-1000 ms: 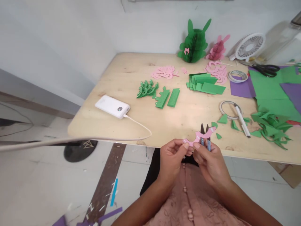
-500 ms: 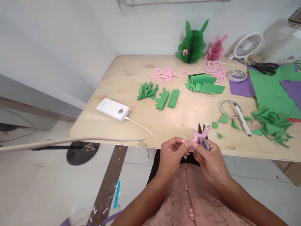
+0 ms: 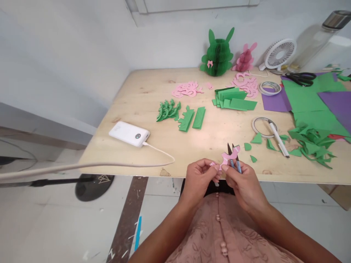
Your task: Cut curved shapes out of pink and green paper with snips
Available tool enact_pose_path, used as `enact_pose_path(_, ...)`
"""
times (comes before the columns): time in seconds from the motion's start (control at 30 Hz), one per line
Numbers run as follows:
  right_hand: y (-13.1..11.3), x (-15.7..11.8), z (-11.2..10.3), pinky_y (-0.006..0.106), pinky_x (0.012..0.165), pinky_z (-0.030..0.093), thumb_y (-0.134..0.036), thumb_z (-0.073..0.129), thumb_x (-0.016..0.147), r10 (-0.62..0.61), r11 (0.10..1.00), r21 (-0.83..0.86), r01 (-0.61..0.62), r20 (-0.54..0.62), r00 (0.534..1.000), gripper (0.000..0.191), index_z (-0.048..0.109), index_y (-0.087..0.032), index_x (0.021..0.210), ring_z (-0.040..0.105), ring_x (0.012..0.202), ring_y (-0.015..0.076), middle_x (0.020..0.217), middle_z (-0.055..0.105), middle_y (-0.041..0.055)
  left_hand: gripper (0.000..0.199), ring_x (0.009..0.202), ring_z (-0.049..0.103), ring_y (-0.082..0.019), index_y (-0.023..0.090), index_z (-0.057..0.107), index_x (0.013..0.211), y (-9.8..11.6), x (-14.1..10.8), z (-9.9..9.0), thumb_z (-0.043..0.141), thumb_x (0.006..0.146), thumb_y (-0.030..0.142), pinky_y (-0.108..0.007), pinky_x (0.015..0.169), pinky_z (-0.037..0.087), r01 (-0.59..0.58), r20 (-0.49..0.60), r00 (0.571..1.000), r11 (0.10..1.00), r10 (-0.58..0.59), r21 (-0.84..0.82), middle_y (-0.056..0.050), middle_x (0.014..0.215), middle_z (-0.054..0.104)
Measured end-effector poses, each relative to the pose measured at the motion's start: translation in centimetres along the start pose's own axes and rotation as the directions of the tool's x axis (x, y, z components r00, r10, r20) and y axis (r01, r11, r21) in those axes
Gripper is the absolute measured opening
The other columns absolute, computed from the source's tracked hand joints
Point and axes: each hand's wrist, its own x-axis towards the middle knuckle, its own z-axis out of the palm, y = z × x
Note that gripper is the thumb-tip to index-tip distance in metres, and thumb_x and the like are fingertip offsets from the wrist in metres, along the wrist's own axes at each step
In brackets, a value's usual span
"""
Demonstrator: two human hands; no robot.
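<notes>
Both hands meet at the table's front edge around a wavy pink paper cutout (image 3: 226,157). My left hand (image 3: 201,179) is closed, pinching the cutout's left end between thumb and finger. My right hand (image 3: 245,182) pinches the same cutout near its middle and also keeps small scissors (image 3: 235,162) with dark blades and blue handles in its grip. The scissors' blades point away from me and stand slightly apart, behind the paper. Just right of the blades lie small green paper scraps (image 3: 248,146). My fingers hide part of the cutout and the handles.
A white power bank (image 3: 128,133) with its cable lies at left. Green folded strips (image 3: 233,99), pink cutouts (image 3: 187,89) and a green paper rabbit (image 3: 218,56) are farther back. Tape (image 3: 270,88), a marker (image 3: 279,139), black scissors (image 3: 300,78) and a fan (image 3: 280,54) are at right.
The view has shifted a little, so the things on the table appear slightly farther left and mostly lower. Both hands keep their hold on the pink cutout, with the scissors still in the right.
</notes>
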Motion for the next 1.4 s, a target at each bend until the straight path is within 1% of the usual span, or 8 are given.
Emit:
enact_pose_path(0.33, -0.6, 0.9, -1.1, 0.023, 0.041, 0.008, -0.034, 0.076, 0.07, -0.003, 1.0, 0.003, 0.003, 0.13, 0.991, 0.036, 0.043, -0.019, 0.063, 0.01, 0.045, 0.005, 0.049, 0.022, -0.0114, 0.017, 0.047, 0.056, -0.011, 0.013, 0.063, 0.06, 1.1, 0.5, -0.1, 0.075, 0.06, 0.026, -0.021, 0.049, 0.046, 0.016, -0.013, 1.0, 0.999, -0.015, 0.042, -0.002, 0.053, 0.064)
enact_pose_path(0.53, -1.0, 1.3, -1.1, 0.023, 0.043, 0.01, -0.034, 0.078, 0.066, -0.029, 0.999, -0.028, 0.031, 0.06, 0.998, 0.042, 0.039, -0.019, 0.058, 0.012, 0.046, 0.0055, 0.048, 0.024, -0.0107, 0.016, 0.048, 0.056, -0.01, 0.013, 0.063, 0.061, 1.3, 0.8, -0.2, 0.074, 0.062, 0.024, -0.02, 0.049, 0.046, 0.017, 0.032, 0.999, 0.996, -0.02, 0.086, -0.002, 0.053, 0.063)
enact_pose_path(0.67, -0.8, 1.4, -0.9, 0.023, 0.043, 0.012, -0.031, 0.077, 0.066, -0.039, 0.999, 0.018, 0.038, 0.025, 0.999, 0.039, 0.04, -0.02, 0.058, 0.014, 0.045, 0.0057, 0.047, 0.025, -0.0109, 0.022, 0.052, 0.058, -0.011, 0.013, 0.066, 0.073, 1.0, 0.6, -0.1, 0.077, 0.061, 0.027, -0.022, 0.052, 0.048, 0.052, 0.051, 0.997, 0.998, -0.054, 0.039, -0.003, 0.062, 0.067)
enact_pose_path(0.8, -0.7, 1.6, -0.9, 0.023, 0.042, 0.014, -0.031, 0.078, 0.065, -0.055, 0.998, 0.04, 0.055, 0.0, 0.998, 0.038, 0.042, -0.019, 0.059, 0.015, 0.044, 0.0058, 0.046, 0.027, -0.0109, 0.025, 0.057, 0.06, -0.012, 0.012, 0.066, 0.074, 0.1, 0.4, 0.3, 0.079, 0.06, 0.027, -0.022, 0.056, 0.049, 0.097, 0.023, 0.995, 0.994, -0.096, -0.047, -0.004, 0.065, 0.069)
enact_pose_path(1.03, -0.5, 1.8, -0.8, 0.022, 0.042, 0.015, -0.032, 0.077, 0.066, -0.065, 0.996, 0.062, 0.066, -0.01, 0.998, 0.034, 0.046, -0.019, 0.06, 0.016, 0.045, 0.0058, 0.048, 0.028, -0.0103, 0.022, 0.055, 0.06, -0.011, 0.012, 0.064, 0.065, -0.5, 0.8, 1.0, 0.079, 0.061, 0.028, -0.022, 0.059, 0.05, 0.074, -0.059, 0.995, 0.99, -0.081, -0.117, -0.004, 0.062, 0.069)
enact_pose_path(1.2, -0.9, 1.9, -2.2, 0.024, 0.043, 0.013, -0.033, 0.076, 0.07, -0.063, 0.996, 0.073, 0.056, 0.095, 0.993, 0.037, 0.044, -0.019, 0.058, 0.015, 0.046, 0.0065, 0.048, 0.025, -0.0099, 0.019, 0.057, 0.061, -0.011, 0.012, 0.065, 0.065, 0.4, 1.1, 0.6, 0.078, 0.061, 0.024, -0.023, 0.06, 0.05, 0.07, -0.012, 0.997, 0.991, -0.072, -0.11, -0.004, 0.06, 0.068)
enact_pose_path(1.27, -1.3, 1.9, -3.2, 0.025, 0.043, 0.011, -0.035, 0.074, 0.073, -0.079, 0.994, 0.09, 0.068, 0.122, 0.989, 0.032, 0.049, -0.018, 0.061, 0.015, 0.046, 0.0069, 0.05, 0.028, -0.0087, 0.019, 0.056, 0.061, -0.011, 0.011, 0.064, 0.065, 0.7, 1.1, 0.3, 0.078, 0.063, 0.024, -0.023, 0.061, 0.05, 0.095, 0.03, 0.995, 0.989, -0.092, -0.116, -0.005, 0.062, 0.068)
enact_pose_path(1.4, -2.1, 1.8, -4.7, 0.024, 0.043, 0.011, -0.037, 0.069, 0.078, -0.046, 0.993, 0.11, 0.031, 0.138, 0.989, 0.022, 0.064, -0.016, 0.081, 0.016, 0.046, 0.0067, 0.052, 0.032, -0.0074, 0.018, 0.054, 0.06, -0.011, 0.011, 0.064, 0.066, 1.0, 1.2, -0.1, 0.076, 0.065, 0.023, -0.024, 0.061, 0.05, 0.145, 0.062, 0.989, 0.981, -0.137, -0.131, -0.005, 0.063, 0.069)
